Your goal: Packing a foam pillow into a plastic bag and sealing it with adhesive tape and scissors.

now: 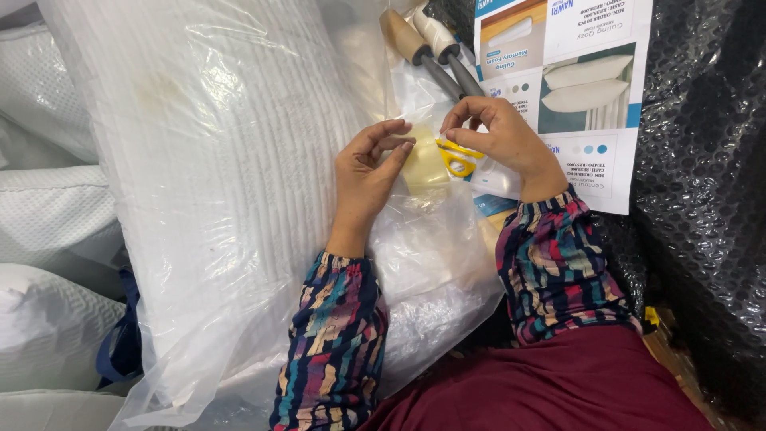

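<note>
A white ribbed pillow (215, 144) in a clear plastic bag (431, 263) lies across my lap. My left hand (363, 179) pinches a strip of clear, yellowish tape (424, 164) over the bag's loose end. My right hand (499, 136) holds the other end of the strip, with a small yellow-handled cutter or scissors (459, 160) tucked under its fingers. Both sleeves are multicoloured.
Two tools with grey handles and pale heads (423, 48) lie above my hands. A printed sheet with pillow pictures (574, 80) sits to the right on black bubble wrap (702, 175). More white pillows (48, 215) are stacked at the left.
</note>
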